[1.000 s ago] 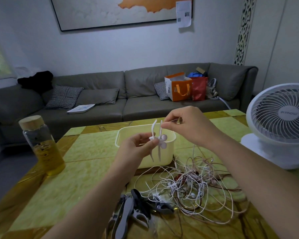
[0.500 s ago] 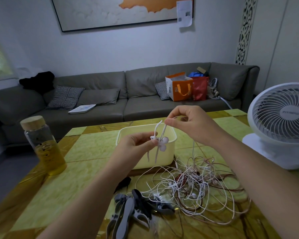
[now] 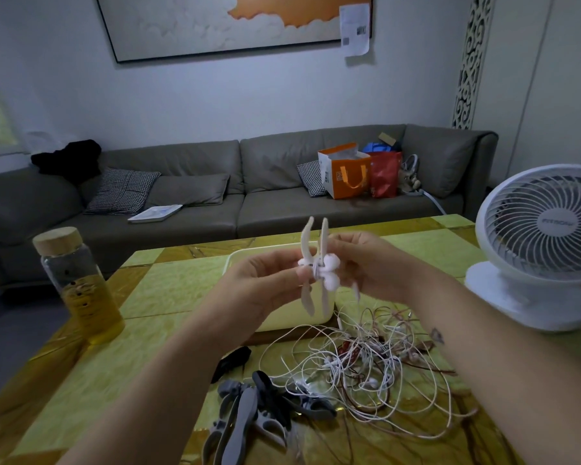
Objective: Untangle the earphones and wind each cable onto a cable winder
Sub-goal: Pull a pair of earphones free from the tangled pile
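My left hand [image 3: 265, 283] pinches a white cable winder [image 3: 317, 266] at its middle and holds it upright above the table. My right hand [image 3: 369, 263] grips the winder's right side, its fingers curled by the winder's round knobs, with a thin white cable hanging from them. That cable drops into a tangle of white and reddish earphone cables [image 3: 366, 367] on the table under my right forearm. Several grey and black cable winders [image 3: 259, 411] lie in a heap at the near edge.
A cream plastic tub [image 3: 249, 260] stands behind my hands. A glass bottle [image 3: 81, 286] with yellow liquid and a cork lid is at the left. A white desk fan [image 3: 544, 243] is at the right. A grey sofa with bags lies beyond the table.
My right hand has come down from above the winder to its right side. Both hands and the winder sit a little higher and closer to me.
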Demonstrator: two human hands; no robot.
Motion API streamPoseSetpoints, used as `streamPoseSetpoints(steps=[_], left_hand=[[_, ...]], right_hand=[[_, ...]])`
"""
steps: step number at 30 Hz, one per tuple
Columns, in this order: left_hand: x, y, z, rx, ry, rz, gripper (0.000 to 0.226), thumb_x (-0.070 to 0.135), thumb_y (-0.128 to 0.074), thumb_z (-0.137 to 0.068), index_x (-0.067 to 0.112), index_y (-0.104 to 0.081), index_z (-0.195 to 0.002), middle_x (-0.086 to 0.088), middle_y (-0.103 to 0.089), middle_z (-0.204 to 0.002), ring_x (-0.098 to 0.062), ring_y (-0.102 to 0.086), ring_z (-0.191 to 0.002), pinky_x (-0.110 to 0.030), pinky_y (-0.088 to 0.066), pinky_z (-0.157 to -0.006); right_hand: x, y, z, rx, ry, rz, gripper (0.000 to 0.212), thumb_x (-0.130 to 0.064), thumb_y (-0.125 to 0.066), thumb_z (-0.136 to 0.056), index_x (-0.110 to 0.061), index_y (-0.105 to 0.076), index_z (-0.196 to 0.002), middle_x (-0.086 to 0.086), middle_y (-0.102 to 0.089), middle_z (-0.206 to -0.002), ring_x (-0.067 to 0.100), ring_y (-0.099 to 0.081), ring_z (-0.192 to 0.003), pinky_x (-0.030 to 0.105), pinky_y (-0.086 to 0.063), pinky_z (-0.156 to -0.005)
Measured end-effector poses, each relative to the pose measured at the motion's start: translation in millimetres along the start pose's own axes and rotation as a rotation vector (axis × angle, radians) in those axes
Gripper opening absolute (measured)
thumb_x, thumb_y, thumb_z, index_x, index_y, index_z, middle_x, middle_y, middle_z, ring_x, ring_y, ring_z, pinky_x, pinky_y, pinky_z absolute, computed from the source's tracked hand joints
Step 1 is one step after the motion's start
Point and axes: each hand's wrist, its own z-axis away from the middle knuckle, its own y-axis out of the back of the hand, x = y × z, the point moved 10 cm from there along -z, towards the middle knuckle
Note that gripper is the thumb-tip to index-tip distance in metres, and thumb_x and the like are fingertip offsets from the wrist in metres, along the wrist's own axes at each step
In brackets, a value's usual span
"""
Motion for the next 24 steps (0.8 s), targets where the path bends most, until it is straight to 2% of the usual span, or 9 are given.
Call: streamPoseSetpoints(steps=[2, 3, 6, 9, 13, 15, 19, 22, 24], left_hand=[[-1, 2, -2, 0.045, 0.001, 0.132, 0.029, 0.013, -0.061, -0.076, 0.006, -0.068, -0.104, -0.008, -0.073, -0.098, -0.016, -0.070, -0.090, -0.024, -0.056, -0.077], [-5, 6, -3, 0.084, 0.015, 0.176, 0.030, 0.015, -0.061, -0.076, 0.006, -0.068, -0.104, -0.007, -0.073, -0.098, -0.015, -0.069, -0.089, -0.024, -0.056, -0.076], [-23, 23, -3, 0.250, 0.101, 0.286, 0.035, 0.022, -0.065, -0.074, 0.010, -0.068, -0.107, -0.003, -0.072, -0.097, -0.012, -0.066, -0.089, -0.027, -0.050, -0.080], [-41, 36, -1, 0.401, 0.167, 0.441, 0.023, 0.023, -0.066, -0.075, 0.016, -0.068, -0.097, 0.005, -0.072, -0.082, -0.008, -0.064, -0.082, -0.026, -0.046, -0.080], [-51, 48, -1, 0.509, 0.174, 0.542, 0.009, 0.017, -0.062, -0.087, 0.014, -0.067, -0.095, 0.005, -0.070, -0.076, -0.007, -0.065, -0.072, -0.025, -0.048, -0.077], [-52, 53, -2, 0.531, 0.161, 0.543, 0.007, 0.015, -0.062, -0.088, 0.013, -0.068, -0.092, 0.003, -0.070, -0.080, -0.006, -0.066, -0.071, -0.024, -0.050, -0.076], [-49, 65, -1, 0.575, 0.103, 0.446, 0.009, 0.010, -0.062, -0.089, 0.010, -0.064, -0.098, -0.001, -0.069, -0.086, -0.009, -0.064, -0.076, -0.025, -0.050, -0.071], [-41, 64, 2, 0.540, 0.052, 0.097, 0.013, 0.010, -0.065, -0.086, 0.010, -0.063, -0.099, -0.004, -0.069, -0.092, -0.013, -0.066, -0.082, -0.026, -0.052, -0.074], [-36, 56, 3, 0.501, 0.018, -0.073, 0.015, 0.013, -0.068, -0.084, 0.014, -0.064, -0.098, 0.000, -0.069, -0.087, -0.008, -0.067, -0.079, -0.023, -0.052, -0.072]], right_hand=[[18, -11, -2, 0.008, -0.018, -0.085, 0.042, -0.040, -0.070, -0.077, -0.005, -0.062, -0.100, 0.000, -0.041, -0.064, 0.010, -0.027, -0.055, 0.020, -0.027, -0.052], [24, -14, -2, 0.043, -0.018, -0.108, 0.041, -0.038, -0.065, -0.078, -0.004, -0.060, -0.101, -0.003, -0.041, -0.059, 0.008, -0.027, -0.052, 0.019, -0.026, -0.051], [29, -14, -2, 0.177, 0.024, -0.096, 0.030, -0.038, -0.063, -0.076, -0.009, -0.060, -0.080, -0.005, -0.041, -0.051, 0.006, -0.028, -0.044, 0.018, -0.027, -0.046], [29, -18, -2, 0.238, 0.030, 0.058, 0.022, -0.029, -0.059, -0.089, -0.020, -0.067, -0.071, -0.004, -0.043, -0.053, 0.006, -0.031, -0.042, 0.018, -0.028, -0.045], [23, -29, 4, 0.191, -0.020, 0.306, 0.020, -0.024, -0.052, -0.098, -0.012, -0.068, -0.101, -0.004, -0.044, -0.056, 0.006, -0.035, -0.044, 0.017, -0.031, -0.046], [14, -30, 8, 0.189, -0.063, 0.521, 0.022, -0.024, -0.049, -0.099, -0.013, -0.067, -0.106, -0.005, -0.043, -0.055, 0.006, -0.036, -0.045, 0.019, -0.032, -0.049], [-6, -43, 16, 0.131, -0.080, 0.940, 0.023, -0.030, -0.049, -0.099, -0.021, -0.070, -0.105, 0.000, -0.048, -0.066, 0.011, -0.040, -0.057, 0.028, -0.034, -0.057], [-29, -54, 20, 0.137, 0.021, 1.125, 0.027, -0.031, -0.046, -0.100, -0.019, -0.071, -0.100, -0.006, -0.050, -0.064, 0.009, -0.043, -0.055, 0.027, -0.036, -0.055], [-47, -53, 20, 0.187, 0.097, 1.216, 0.028, -0.033, -0.046, -0.099, -0.019, -0.070, -0.096, -0.007, -0.055, -0.068, 0.006, -0.048, -0.057, 0.023, -0.038, -0.055]])
